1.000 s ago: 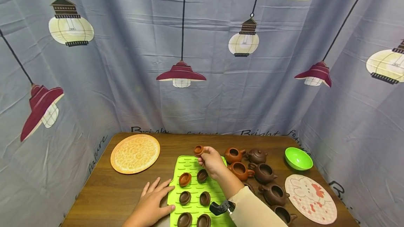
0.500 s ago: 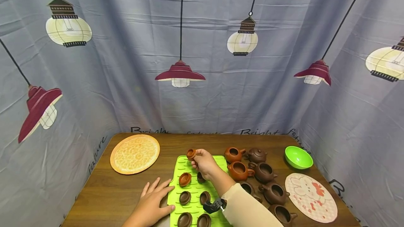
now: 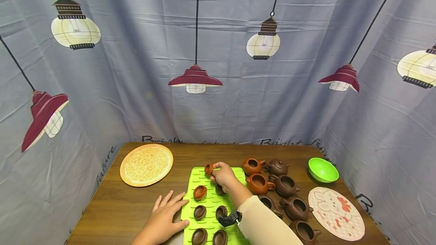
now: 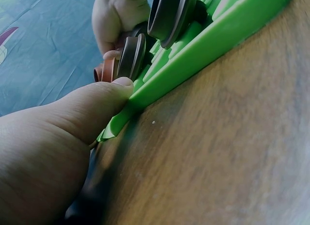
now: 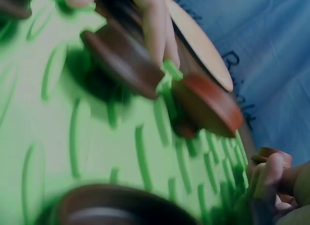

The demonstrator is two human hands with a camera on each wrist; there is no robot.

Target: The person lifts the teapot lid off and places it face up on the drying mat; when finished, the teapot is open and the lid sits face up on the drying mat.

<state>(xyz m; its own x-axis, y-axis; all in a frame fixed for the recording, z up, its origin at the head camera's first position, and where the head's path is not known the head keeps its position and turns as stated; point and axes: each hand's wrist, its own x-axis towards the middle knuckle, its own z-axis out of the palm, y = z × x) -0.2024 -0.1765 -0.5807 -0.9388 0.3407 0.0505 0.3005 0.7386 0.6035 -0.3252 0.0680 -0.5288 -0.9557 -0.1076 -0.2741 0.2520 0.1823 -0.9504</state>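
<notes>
Near the far end of a green ridged silicone mat [image 3: 210,201], my right hand [image 3: 223,176] pinches a small orange-brown teapot lid [image 3: 208,169], knob side turned down. The right wrist view shows this lid [image 5: 276,155] between thumb and fingers, just above or at the mat; contact is unclear. My left hand [image 3: 162,219] lies spread along the mat's left edge, its thumb [image 4: 92,104] touching the rim. Standing upside down on the mat are another orange lid [image 3: 200,193] and several dark brown lids [image 3: 200,212], one partly hidden by my right hand.
Right of the mat, several teapots stand without lids, orange [image 3: 259,189] and dark brown [image 3: 285,187]; one dark teapot [image 3: 277,167] wears its lid. Farther right are a green bowl [image 3: 323,171] and a round rabbit placemat [image 3: 335,213]. An orange-patterned round placemat [image 3: 146,165] lies back left.
My right hand has carried the orange lid left and down toward the mat's far end. The left hand has stayed in place on the mat's edge.
</notes>
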